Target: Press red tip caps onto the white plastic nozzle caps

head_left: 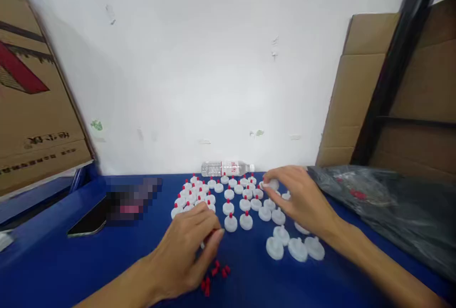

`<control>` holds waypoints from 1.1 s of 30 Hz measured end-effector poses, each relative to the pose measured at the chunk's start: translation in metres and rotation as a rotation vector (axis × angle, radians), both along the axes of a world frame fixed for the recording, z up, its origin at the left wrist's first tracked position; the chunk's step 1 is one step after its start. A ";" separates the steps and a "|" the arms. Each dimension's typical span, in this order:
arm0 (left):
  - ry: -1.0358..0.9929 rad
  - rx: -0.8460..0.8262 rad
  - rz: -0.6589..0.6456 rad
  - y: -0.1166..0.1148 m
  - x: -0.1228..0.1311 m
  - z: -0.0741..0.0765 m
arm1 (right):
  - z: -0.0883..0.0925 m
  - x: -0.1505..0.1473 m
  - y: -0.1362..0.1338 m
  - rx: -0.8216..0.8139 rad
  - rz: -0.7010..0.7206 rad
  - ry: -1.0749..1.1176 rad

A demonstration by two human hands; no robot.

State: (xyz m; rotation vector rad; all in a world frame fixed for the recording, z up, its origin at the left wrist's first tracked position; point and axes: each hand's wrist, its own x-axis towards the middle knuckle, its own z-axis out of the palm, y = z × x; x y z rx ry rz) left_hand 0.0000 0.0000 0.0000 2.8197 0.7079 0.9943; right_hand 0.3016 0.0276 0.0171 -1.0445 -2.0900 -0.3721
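Note:
My right hand [299,198] reaches over the back right of the group, thumb and fingers closed around a round white cap [272,184]. My left hand [188,248] is curled at the front, its fingertips pressed together; a small whitish bit shows between them, too hidden to name. Just below it lie several small red tips [214,272], loose on the table. Many white caps with red tips [231,223] stand upright in loose rows between and behind my hands. Several white caps without red tips [298,249] sit by my right wrist, some tilted.
A clear plastic bottle [228,168] lies on its side against the white wall. At left rests a dark phone [87,215] on the blue table [117,270], near a cardboard box [39,108]. Dark plastic sheeting [392,217] covers the right side, beside more cardboard [356,89].

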 end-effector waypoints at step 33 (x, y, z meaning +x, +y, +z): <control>0.302 -0.008 -0.049 0.002 0.007 -0.003 | -0.011 -0.009 0.004 -0.291 -0.006 -0.275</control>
